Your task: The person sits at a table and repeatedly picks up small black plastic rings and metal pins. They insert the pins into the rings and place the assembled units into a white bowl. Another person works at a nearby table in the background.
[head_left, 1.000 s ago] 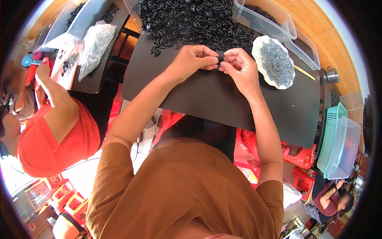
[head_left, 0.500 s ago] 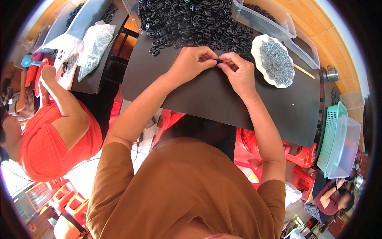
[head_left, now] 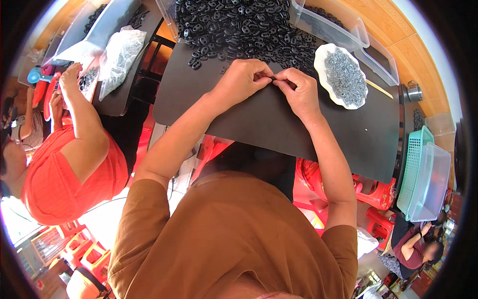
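My left hand and my right hand meet above the dark table, fingertips pinched together. Between them is a small black plastic piece, mostly covered by the fingers. It resembles the black two-holed cord locks heaped just beyond my hands. To the right of my right hand sits a white scalloped dish, full of small metal springs.
A thin wooden stick juts out from beside the dish. Clear plastic bins stand behind it. A green basket is at the far right. To my left, a co-worker in red works at another table with a plastic bag.
My hands stay nearly in place, and the black piece between the fingertips shows less than before. The co-worker on the left has raised a hand and shifted an arm.
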Action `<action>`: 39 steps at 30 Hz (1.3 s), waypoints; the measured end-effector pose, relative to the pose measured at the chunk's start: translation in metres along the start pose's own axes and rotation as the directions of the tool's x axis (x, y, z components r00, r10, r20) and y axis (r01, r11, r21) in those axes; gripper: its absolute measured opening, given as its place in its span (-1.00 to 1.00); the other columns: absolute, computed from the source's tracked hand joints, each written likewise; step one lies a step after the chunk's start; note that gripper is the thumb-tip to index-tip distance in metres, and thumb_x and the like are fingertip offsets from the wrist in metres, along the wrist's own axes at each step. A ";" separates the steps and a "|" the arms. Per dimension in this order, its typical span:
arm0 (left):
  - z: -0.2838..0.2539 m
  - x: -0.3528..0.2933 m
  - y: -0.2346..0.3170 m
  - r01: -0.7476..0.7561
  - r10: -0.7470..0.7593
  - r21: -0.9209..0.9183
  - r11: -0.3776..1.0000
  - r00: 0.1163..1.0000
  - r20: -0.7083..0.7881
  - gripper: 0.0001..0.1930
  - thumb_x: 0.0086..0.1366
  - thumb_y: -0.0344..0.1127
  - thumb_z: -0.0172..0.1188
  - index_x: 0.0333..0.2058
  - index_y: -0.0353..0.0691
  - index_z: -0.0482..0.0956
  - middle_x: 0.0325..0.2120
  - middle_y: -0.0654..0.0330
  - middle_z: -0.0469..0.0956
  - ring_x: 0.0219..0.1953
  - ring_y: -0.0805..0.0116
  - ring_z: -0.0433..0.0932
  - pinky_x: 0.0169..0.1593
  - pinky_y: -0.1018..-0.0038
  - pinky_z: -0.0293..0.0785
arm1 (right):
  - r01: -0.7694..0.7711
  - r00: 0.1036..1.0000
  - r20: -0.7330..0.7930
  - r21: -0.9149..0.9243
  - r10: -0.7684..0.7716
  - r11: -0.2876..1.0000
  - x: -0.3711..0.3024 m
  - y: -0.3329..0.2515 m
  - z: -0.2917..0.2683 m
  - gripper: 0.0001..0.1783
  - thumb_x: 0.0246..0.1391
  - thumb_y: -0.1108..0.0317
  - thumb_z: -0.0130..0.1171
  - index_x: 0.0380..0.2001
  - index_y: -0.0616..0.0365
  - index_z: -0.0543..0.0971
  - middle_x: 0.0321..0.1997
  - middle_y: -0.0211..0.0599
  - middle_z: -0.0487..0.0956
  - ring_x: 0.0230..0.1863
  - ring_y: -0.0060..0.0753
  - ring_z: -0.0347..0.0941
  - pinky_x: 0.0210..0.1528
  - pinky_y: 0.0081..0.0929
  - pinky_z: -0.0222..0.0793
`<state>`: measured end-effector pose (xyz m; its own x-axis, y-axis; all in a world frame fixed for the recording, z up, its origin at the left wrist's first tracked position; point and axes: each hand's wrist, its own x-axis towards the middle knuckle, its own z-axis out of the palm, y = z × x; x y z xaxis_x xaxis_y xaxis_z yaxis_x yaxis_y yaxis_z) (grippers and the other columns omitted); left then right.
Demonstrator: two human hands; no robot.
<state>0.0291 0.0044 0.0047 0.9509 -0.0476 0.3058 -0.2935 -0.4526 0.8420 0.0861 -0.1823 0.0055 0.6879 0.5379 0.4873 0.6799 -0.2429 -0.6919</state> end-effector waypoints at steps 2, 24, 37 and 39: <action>-0.001 0.000 -0.001 -0.021 0.021 0.031 0.999 1.000 0.006 -0.89 0.21 -0.50 0.29 -0.27 -0.34 0.66 -0.42 0.19 0.64 -0.41 0.52 0.60 -0.30 0.54 0.55 | -0.022 1.000 0.009 0.027 0.022 0.999 -0.001 -0.003 0.000 -0.88 -0.08 0.59 0.34 -0.42 0.24 0.60 -0.44 -0.23 0.61 -0.47 -0.30 0.54 -0.40 -0.44 0.41; 0.000 0.008 -0.005 -0.061 0.060 0.087 0.994 0.998 0.021 -0.91 0.18 -0.49 0.31 -0.33 -0.34 0.67 -0.45 0.16 0.62 -0.43 0.44 0.60 -0.31 0.49 0.52 | -0.070 0.997 0.013 0.014 0.070 0.997 0.004 -0.001 0.001 -0.87 -0.06 0.62 0.32 -0.44 0.26 0.55 -0.47 -0.27 0.53 -0.52 -0.39 0.46 -0.44 -0.47 0.34; 0.000 0.015 -0.003 -0.111 0.105 0.138 0.984 0.993 0.051 -0.93 0.15 -0.48 0.30 -0.39 -0.36 0.62 -0.45 0.10 0.60 -0.42 0.30 0.62 -0.31 0.43 0.52 | -0.057 0.998 0.018 0.031 0.056 0.998 0.005 0.009 0.002 -0.87 -0.09 0.67 0.27 -0.47 0.29 0.52 -0.48 -0.23 0.51 -0.49 -0.29 0.47 -0.41 -0.43 0.37; 0.001 0.016 -0.003 -0.119 0.111 0.173 0.978 0.992 0.059 -0.92 0.15 -0.47 0.30 -0.38 -0.35 0.62 -0.46 0.10 0.59 -0.42 0.27 0.62 -0.31 0.42 0.52 | -0.046 0.999 0.019 0.031 0.045 0.998 0.004 0.009 0.003 -0.87 -0.09 0.68 0.25 -0.47 0.29 0.52 -0.47 -0.22 0.51 -0.47 -0.25 0.48 -0.41 -0.43 0.38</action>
<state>0.0448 0.0039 0.0067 0.9167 -0.1500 0.3703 -0.3835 -0.5905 0.7101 0.0943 -0.1800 0.0001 0.7128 0.5420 0.4452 0.6395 -0.2416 -0.7298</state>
